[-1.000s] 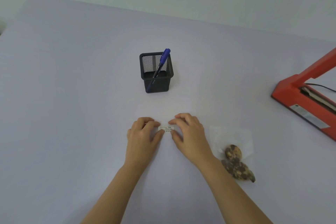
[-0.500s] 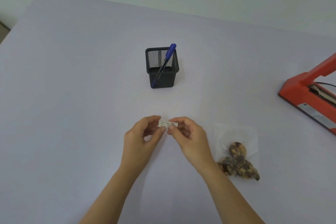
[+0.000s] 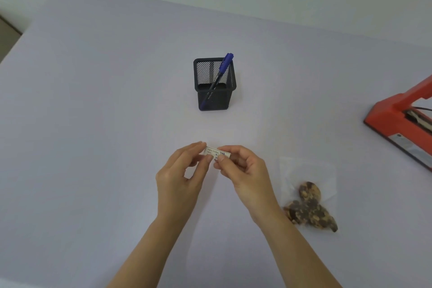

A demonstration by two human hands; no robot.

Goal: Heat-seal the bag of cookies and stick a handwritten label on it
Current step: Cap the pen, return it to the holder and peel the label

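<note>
head view: label [image 3: 214, 151] now off the table [image 3: 93, 124]; 1 s ago it lay flat under the fingertips. left hand [image 3: 180, 177] pinches its l. end w/ thumb + index; right hand [image 3: 243, 170] pinches its r. end likewise. writing faces up. bag of cookies [image 3: 311, 208] lies on table just right of r. forearm, apart from both hands. pen [image 3: 222, 70] leans in mesh holder [image 3: 215, 98], farther back. red heat sealer [image 3: 392, 119] at right edge, arm raised.

I saw matt white paper, the label [image 3: 216, 151], in the pinch; right of it, a clear, filmy plastic bag [image 3: 308, 170]; beyond it, a black wire-mesh holder [image 3: 221, 100] on smooth matt tabletop [image 3: 93, 124].
</note>
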